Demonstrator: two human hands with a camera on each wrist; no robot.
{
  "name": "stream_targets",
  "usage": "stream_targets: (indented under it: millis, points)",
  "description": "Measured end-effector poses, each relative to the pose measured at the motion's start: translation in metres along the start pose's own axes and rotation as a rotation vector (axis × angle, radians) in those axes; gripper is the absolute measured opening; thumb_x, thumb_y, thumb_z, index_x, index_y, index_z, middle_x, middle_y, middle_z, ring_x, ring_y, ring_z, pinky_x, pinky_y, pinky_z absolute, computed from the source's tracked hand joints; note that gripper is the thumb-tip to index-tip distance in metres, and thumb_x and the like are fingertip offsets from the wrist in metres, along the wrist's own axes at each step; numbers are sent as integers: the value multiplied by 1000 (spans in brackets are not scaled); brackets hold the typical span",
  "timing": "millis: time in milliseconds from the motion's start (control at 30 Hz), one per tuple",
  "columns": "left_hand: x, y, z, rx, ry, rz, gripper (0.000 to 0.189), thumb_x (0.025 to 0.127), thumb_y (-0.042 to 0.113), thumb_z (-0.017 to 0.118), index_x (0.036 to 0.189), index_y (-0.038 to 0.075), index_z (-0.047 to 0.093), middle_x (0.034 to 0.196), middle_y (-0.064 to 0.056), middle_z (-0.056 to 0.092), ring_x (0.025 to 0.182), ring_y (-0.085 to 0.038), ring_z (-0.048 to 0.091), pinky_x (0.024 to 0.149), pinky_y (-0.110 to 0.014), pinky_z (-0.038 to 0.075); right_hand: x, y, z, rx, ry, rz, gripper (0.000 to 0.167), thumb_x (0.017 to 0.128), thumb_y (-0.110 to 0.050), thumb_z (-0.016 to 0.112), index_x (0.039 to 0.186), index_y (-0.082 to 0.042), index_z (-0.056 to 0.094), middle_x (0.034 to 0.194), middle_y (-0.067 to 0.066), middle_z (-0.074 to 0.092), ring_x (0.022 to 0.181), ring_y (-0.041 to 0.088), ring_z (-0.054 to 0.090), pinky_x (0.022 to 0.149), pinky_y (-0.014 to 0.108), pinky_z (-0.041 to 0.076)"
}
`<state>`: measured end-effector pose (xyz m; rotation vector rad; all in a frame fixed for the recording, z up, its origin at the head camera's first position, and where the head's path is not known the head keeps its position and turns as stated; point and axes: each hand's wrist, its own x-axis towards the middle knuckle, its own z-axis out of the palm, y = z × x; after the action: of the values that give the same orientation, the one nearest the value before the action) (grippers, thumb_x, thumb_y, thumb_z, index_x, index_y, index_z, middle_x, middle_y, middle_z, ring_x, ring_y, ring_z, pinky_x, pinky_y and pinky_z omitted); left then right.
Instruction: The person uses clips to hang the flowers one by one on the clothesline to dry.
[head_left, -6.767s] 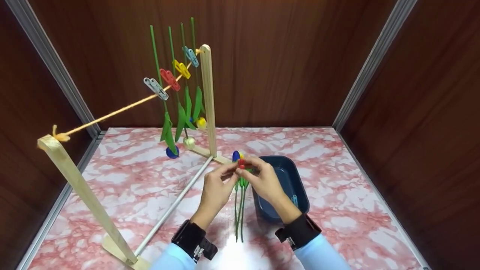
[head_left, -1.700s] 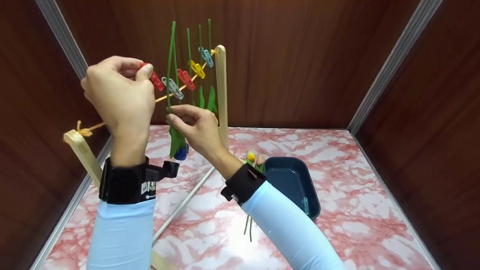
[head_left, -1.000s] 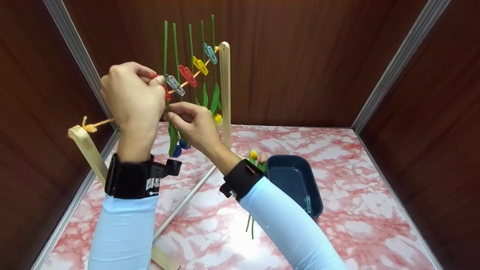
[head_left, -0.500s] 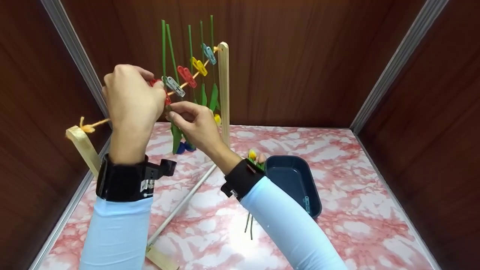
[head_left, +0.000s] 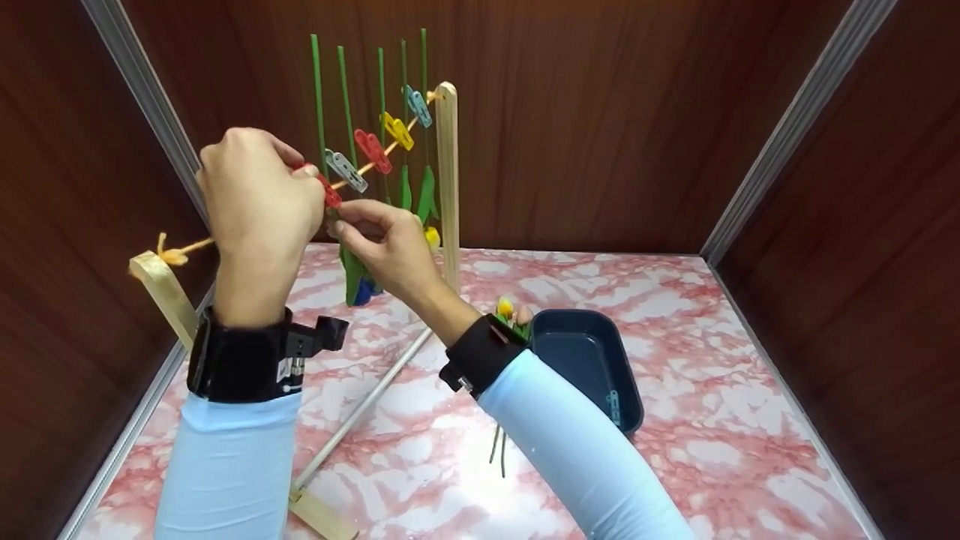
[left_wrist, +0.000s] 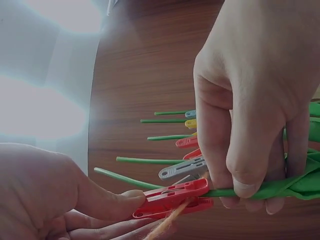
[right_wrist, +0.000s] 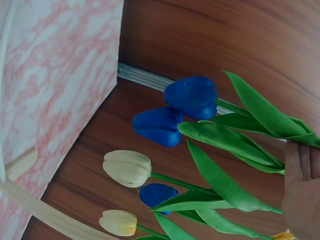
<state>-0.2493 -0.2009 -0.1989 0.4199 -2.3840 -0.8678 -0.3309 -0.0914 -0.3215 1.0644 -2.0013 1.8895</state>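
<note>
Head view: the step in hand looks like pegging one more tulip, head down, to the orange cord (head_left: 196,245) strung above the left side of the desk (head_left: 675,420). The left hand (head_left: 259,191) pinches a red peg (head_left: 330,193) at the cord; the right hand (head_left: 390,247) pinches the stem (head_left: 318,97) just below it. Beyond, towards the desk's far edge, four pegs hold other stems. The left hand covers much of the cord, and the right forearm hides the middle of the tulips lying beside the tub (head_left: 577,360), right of the desk's centre.

Left wrist view: the left thumb and fingers squeeze the peg's handles, while the right fingers are closed on the stem by its leaves. The peg lies across cord and stem; whether it bites both, I cannot tell. The next move seems to call for seating both, then easing the left squeeze before the right lets go.

Right wrist view: the held tulip's head is probably the upper blue one (right_wrist: 191,97). The right hand is cut off at the edge, its fingertips unseen.
</note>
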Motion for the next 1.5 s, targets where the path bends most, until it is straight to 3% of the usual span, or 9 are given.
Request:
stream_targets:
  millis: [467, 600, 733, 867, 967, 1133, 1300, 1400, 1500]
  points:
    - [0, -1, -1, 63, -79, 14, 34, 98, 21, 67, 122, -1, 78, 121, -25, 75, 118, -51, 66, 100, -60, 54, -1, 5, -5, -39, -33, 21, 22, 100, -2, 73, 120, 6, 76, 112, 17, 79, 98, 13, 76, 90, 25, 61]
    - [-2, 1, 2, 66, -56, 29, 35, 99, 24, 68, 121, -1, 78, 119, -25, 75, 115, -50, 68, 99, -59, 56, -4, 5, -12, -55, -28, 24, 23, 101, -5, 73, 122, 4, 76, 115, 14, 79, 98, 13, 77, 89, 25, 61]
    - [-6, 1, 3, 56, -17, 38, 43, 99, 27, 71, 131, -2, 73, 125, -26, 74, 117, -49, 69, 101, -58, 56, -11, 4, -22, -76, 2, -28, 22, 102, -9, 74, 121, 1, 78, 114, 11, 80, 97, 12, 76, 89, 27, 62]
    - [-10, 2, 5, 41, 16, 49, 55, 100, 33, 73, 143, -1, 65, 128, -26, 73, 121, -46, 68, 103, -54, 56, -28, 7, -36, -91, 82, -78, 18, 102, -9, 73, 116, 2, 79, 107, 12, 81, 91, 17, 76, 82, 30, 63]
    - [-14, 0, 8, -5, 91, 87, 57, 101, 36, 71, 145, 0, 63, 133, -23, 72, 125, -43, 67, 106, -52, 54, -46, 13, -54, -63, 129, -63, 16, 104, -7, 69, 112, 4, 78, 103, 14, 80, 91, 24, 77, 83, 33, 63]
    - [-20, -8, 22, -128, 255, 246, 46, 105, 32, 66, 139, 2, 66, 141, -14, 68, 137, -31, 59, 121, -39, 41, -88, 33, -103, -113, 150, -1, 16, 106, -5, 65, 108, 5, 78, 98, 13, 79, 92, 30, 78, 86, 33, 64]
    - [-32, -21, 54, -242, 449, 510, 29, 101, 12, 67, 127, -2, 69, 136, -15, 70, 140, -32, 55, 130, -37, 23, -136, 62, -153, -235, 143, 119, 13, 104, -3, 68, 105, 3, 79, 93, 15, 79, 86, 22, 76, 77, 24, 62]
    - [-42, -26, 84, -311, 560, 682, 24, 97, 3, 66, 120, -2, 70, 133, -15, 71, 136, -36, 58, 128, -45, 29, -159, 73, -178, -278, 150, 197, 11, 102, -3, 71, 106, 2, 80, 97, 17, 80, 90, 20, 77, 81, 22, 61]
    - [-53, -34, 116, -350, 557, 827, 22, 94, -1, 66, 115, -1, 69, 129, -14, 72, 130, -38, 61, 123, -48, 38, -174, 79, -198, -340, 160, 237, 9, 100, -2, 73, 105, -1, 80, 96, 14, 80, 92, 20, 77, 82, 20, 60]
